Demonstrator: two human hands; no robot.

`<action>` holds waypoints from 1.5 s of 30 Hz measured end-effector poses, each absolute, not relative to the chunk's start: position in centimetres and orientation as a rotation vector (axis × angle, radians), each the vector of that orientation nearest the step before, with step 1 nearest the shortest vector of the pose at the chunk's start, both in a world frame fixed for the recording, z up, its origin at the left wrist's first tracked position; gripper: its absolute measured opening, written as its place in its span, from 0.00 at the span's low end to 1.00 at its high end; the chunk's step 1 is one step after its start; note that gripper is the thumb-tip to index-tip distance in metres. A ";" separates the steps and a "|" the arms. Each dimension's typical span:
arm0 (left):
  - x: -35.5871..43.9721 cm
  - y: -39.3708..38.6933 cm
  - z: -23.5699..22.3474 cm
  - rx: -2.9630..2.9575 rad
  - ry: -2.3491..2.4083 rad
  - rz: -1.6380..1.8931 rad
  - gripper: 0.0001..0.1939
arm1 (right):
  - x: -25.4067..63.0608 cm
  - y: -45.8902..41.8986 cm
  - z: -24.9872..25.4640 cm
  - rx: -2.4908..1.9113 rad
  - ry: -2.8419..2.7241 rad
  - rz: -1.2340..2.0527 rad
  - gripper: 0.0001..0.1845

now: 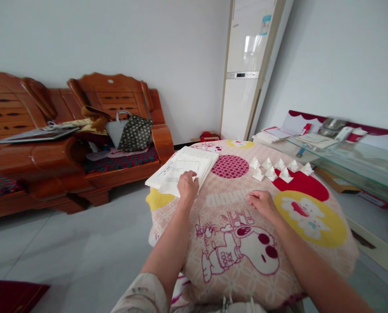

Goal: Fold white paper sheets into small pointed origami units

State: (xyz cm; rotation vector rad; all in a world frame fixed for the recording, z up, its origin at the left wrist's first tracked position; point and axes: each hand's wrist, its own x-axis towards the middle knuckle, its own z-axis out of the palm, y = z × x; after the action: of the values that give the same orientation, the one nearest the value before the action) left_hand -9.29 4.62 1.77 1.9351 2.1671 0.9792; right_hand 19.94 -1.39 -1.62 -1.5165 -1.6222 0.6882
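Note:
A stack of printed white paper sheets (176,167) lies on the far left of the round table, its sheets slightly fanned. My left hand (188,186) is on the near right part of the stack, with fingers bent and a little apart; no sheet is lifted. Above the middle of the patterned tablecloth (220,200), my right hand (263,203) has its fingers curled together, and nothing shows in them. Beyond it, to the right, several small folded white paper pieces (280,169) stand in two loose rows.
A glass-topped side table (331,152) at the right holds papers, a metal pot and a red-and-white cup. A tall white air conditioner (241,87) stands in the corner. On the left, a wooden sofa (115,98) bears a dark patterned bag (135,132).

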 end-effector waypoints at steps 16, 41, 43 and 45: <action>-10.8 4.6 1.7 1.927 2.340 0.476 0.21 | 20.1 -1.5 -1.7 -1.524 -1.524 0.736 0.13; -13.1 4.0 0.5 2.094 1.981 0.588 0.31 | 20.1 -1.4 -2.2 -1.518 -1.542 0.704 0.13; -13.2 4.0 0.4 2.053 1.987 0.608 0.27 | 20.1 -1.4 -2.2 -1.525 -1.537 0.707 0.13; -13.4 4.0 0.4 2.011 2.003 0.630 0.23 | 20.1 -1.4 -2.2 -1.531 -1.532 0.716 0.13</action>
State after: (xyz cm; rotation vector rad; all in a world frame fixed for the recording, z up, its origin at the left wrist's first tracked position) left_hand -13.35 4.03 0.43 2.0115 2.0027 0.6300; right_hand 20.10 -1.39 -2.19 -1.5306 -1.5322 0.7163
